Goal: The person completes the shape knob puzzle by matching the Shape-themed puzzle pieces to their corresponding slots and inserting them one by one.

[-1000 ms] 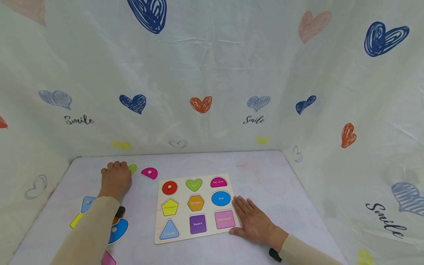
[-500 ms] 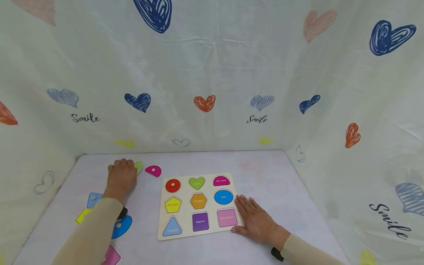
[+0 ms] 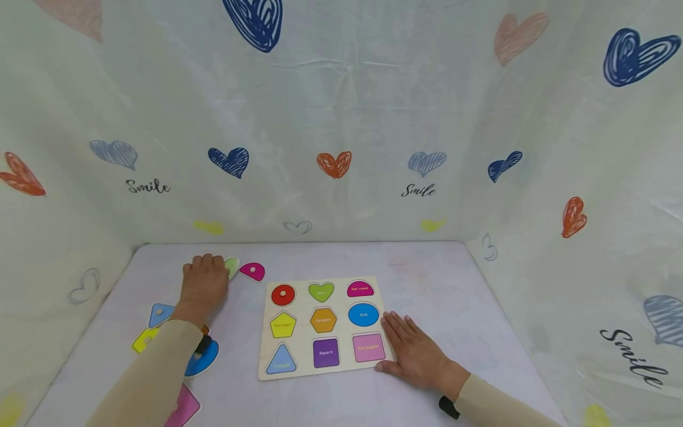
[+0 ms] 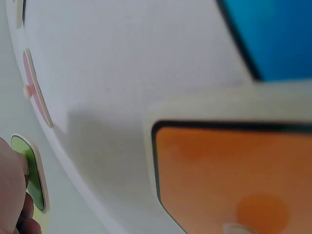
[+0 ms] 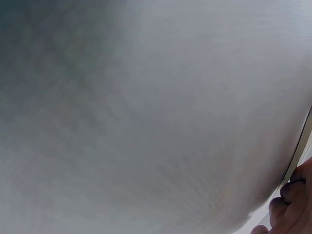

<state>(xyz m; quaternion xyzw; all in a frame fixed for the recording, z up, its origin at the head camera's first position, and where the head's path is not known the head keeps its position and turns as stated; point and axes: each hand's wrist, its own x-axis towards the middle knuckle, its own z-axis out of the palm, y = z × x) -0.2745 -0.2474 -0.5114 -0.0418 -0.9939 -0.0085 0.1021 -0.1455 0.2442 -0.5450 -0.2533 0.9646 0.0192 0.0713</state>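
My left hand (image 3: 205, 287) reaches to the far left of the table, fingers curled on a green puzzle piece (image 3: 232, 267). In the left wrist view the fingers pinch this green piece (image 4: 34, 173) on its face. A magenta half-round piece (image 3: 252, 271) with a knob lies just right of it. My right hand (image 3: 418, 356) lies with fingers extended against the right edge of the wooden puzzle board (image 3: 299, 369). A red round piece (image 3: 283, 295) with a knob sits in the board's top left place; the other places show printed shapes.
Under and beside the left forearm lie knobbed pieces: a light blue one (image 3: 160, 314), a yellow one (image 3: 143, 341), a blue oval (image 3: 205, 359), an orange one (image 4: 219, 175) and a pink one (image 3: 185, 408). A heart-printed curtain (image 3: 373, 130) stands behind the table.
The head view has shifted, so everything appears farther right. My left hand and the green piece have moved slightly closer to the magenta half-round. The right hand stays at the board's edge.
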